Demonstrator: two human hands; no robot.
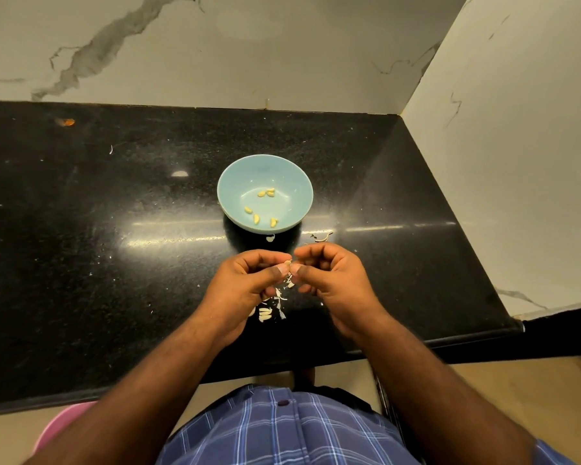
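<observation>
Pinching a small pale piece (288,262) between left hand (249,283) and right hand (331,280) above white peels (265,313), near a blue bowl (240,182).

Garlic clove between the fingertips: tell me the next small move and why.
Probably strip off the last skin. The left hand and right hand both pinch the garlic clove above the loose skins on the black counter, and pale skin seems to cling to it. The peeled cloves in the blue bowl are bare yellow, so it likely goes there afterwards.

Black countertop (114,256), marbled wall (316,62)
</observation>
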